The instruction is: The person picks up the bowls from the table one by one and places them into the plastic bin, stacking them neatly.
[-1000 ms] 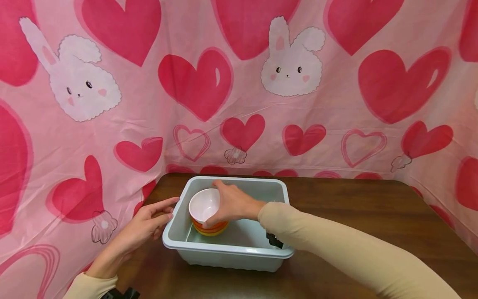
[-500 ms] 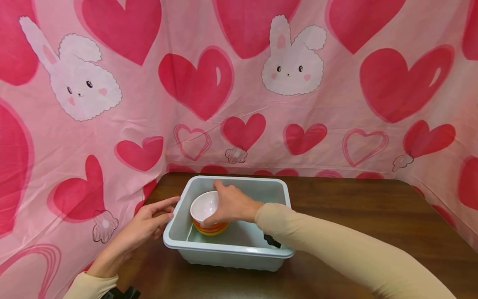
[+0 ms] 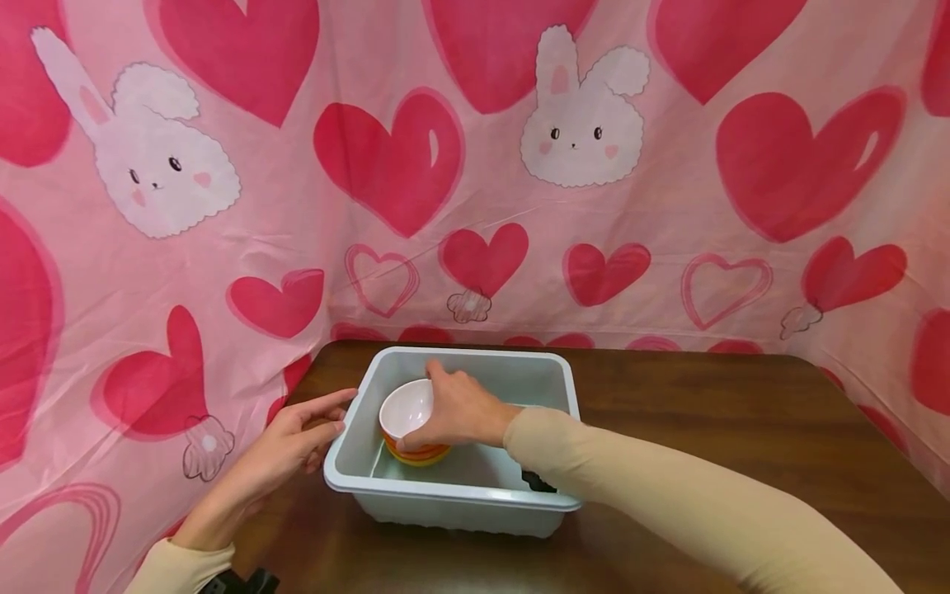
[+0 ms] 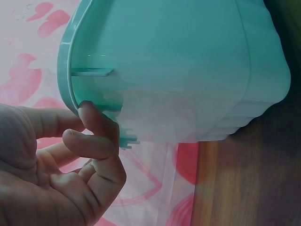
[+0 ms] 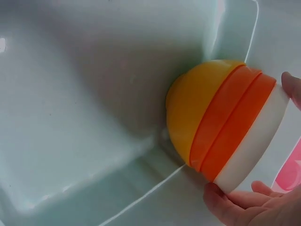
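Note:
A pale green plastic tub stands on the dark wooden table. Inside it, at the left, sits a bowl that is white within and orange and yellow outside. My right hand reaches into the tub and grips the bowl by its rim, fingers curled over the edge. My left hand rests against the tub's left rim, fingers loosely curled and touching the rim's underside.
A pink cloth with hearts and bunnies hangs behind and to both sides of the table. A small black object lies at the tub's right near corner, under my sleeve. Bare table lies right of the tub.
The bowl has sunk a little deeper into the tub with my right hand. The left hand has stayed at the rim.

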A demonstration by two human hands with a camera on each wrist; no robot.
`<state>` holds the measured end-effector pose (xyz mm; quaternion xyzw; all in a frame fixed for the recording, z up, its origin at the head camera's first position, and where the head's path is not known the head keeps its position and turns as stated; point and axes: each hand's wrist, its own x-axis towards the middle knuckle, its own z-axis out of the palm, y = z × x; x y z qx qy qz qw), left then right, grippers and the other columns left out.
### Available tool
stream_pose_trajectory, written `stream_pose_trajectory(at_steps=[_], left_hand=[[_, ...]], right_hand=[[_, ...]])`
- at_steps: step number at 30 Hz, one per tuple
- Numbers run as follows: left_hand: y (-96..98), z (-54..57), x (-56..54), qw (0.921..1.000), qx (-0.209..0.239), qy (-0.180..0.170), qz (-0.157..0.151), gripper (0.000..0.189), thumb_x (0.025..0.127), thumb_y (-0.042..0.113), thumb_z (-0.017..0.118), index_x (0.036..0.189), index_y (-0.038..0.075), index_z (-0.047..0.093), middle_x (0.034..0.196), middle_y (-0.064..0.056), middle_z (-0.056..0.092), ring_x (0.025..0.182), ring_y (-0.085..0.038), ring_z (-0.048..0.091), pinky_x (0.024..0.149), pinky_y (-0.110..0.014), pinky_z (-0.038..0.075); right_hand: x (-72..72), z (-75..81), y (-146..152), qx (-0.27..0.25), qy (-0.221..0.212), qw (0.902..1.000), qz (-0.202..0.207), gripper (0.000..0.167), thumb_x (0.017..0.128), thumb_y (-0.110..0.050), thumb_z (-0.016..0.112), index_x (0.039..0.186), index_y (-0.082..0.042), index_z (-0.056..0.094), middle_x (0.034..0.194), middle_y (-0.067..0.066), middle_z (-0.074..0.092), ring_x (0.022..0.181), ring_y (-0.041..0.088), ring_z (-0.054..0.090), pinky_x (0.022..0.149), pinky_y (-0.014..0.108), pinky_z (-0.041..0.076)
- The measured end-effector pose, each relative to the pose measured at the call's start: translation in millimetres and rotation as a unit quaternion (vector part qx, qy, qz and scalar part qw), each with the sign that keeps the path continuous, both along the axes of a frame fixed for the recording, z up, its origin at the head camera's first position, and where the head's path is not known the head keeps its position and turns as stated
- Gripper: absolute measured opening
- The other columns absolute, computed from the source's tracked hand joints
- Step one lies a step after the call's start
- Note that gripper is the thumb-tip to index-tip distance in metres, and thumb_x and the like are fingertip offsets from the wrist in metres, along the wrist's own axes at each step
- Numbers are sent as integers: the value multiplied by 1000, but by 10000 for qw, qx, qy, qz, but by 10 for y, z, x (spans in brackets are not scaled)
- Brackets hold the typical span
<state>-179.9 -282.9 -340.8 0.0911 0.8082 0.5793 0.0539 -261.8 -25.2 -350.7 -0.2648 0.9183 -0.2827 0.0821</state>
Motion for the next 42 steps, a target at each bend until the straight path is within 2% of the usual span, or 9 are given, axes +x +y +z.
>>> stream_pose_trajectory(at_steps=[6, 12, 19, 28, 31, 33, 36, 39, 42], left_hand=[[-16, 4, 0, 9999, -4, 171, 4, 53, 103, 3, 59, 153, -9, 46, 110, -21, 59, 54, -16, 46, 50, -26, 43], [-13, -12, 14, 10000, 2, 84, 17, 54, 103, 4, 59, 153, -9, 45, 111, -20, 59, 54, -15, 45, 50, -27, 43], [-8, -9, 15, 10000, -28, 87, -11, 54, 103, 4, 60, 154, -9, 45, 110, -21, 58, 53, -15, 45, 50, -27, 43], [26, -28, -23, 9999, 24, 32, -107, 55, 103, 3, 59, 154, -9, 44, 111, -20, 58, 54, -14, 45, 50, -26, 43], [30, -38, -41, 9998, 55, 101, -154, 54, 103, 3, 59, 153, -10, 45, 111, -19, 58, 53, -15, 45, 49, -27, 43], [24, -38, -53, 9997, 49, 162, -167, 53, 103, 3, 59, 153, -10, 45, 110, -19, 59, 53, -15, 46, 49, -27, 44], [2, -31, -63, 9996, 14, 247, -158, 53, 103, 2, 59, 152, -10, 46, 109, -19, 58, 53, -17, 46, 49, -27, 44], [-26, -22, -62, 9996, -78, 260, -97, 52, 103, 2, 59, 152, -9, 46, 108, -19, 58, 52, -17, 45, 48, -28, 43], [-55, -18, -33, 9992, -273, 299, -11, 51, 103, 2, 60, 152, -8, 48, 106, -18, 59, 51, -19, 44, 47, -29, 44]], right_hand=[[5, 11, -24, 80, 123, 9999, -87, 83, 71, -61, 89, 129, -15, 49, 101, -3, 62, 94, 15, 62, 76, 31, 57], [39, -21, -46, 147, 132, 9996, -180, 87, 71, -63, 89, 132, -15, 49, 105, 1, 60, 106, 20, 56, 79, 34, 56], [64, -20, -57, 127, 252, 9993, -239, 87, 71, -61, 90, 130, -13, 48, 103, 3, 62, 103, 21, 56, 81, 34, 54], [62, 39, 11, 391, 153, 9988, -265, 93, 73, -66, 86, 139, -12, 47, 114, 4, 59, 109, 20, 55, 87, 36, 56], [42, 168, 67, 297, 61, 9992, -244, 90, 79, -65, 82, 143, -11, 49, 120, 5, 62, 113, 21, 58, 91, 38, 57], [35, 306, 124, 162, 17, 9997, -198, 78, 84, -60, 80, 138, -11, 54, 118, 6, 65, 108, 21, 60, 89, 38, 57], [70, 563, 232, 4, 188, 9998, -80, 55, 90, -51, 78, 127, -13, 62, 108, 2, 68, 97, 18, 63, 84, 34, 57], [207, 791, 377, -119, 515, 9985, -105, 39, 92, -46, 78, 116, -18, 66, 103, -3, 68, 91, 14, 63, 80, 32, 55], [434, 896, 578, -317, 1003, 9944, -74, 33, 92, -44, 79, 112, -21, 67, 103, -7, 68, 92, 12, 63, 80, 32, 55]])
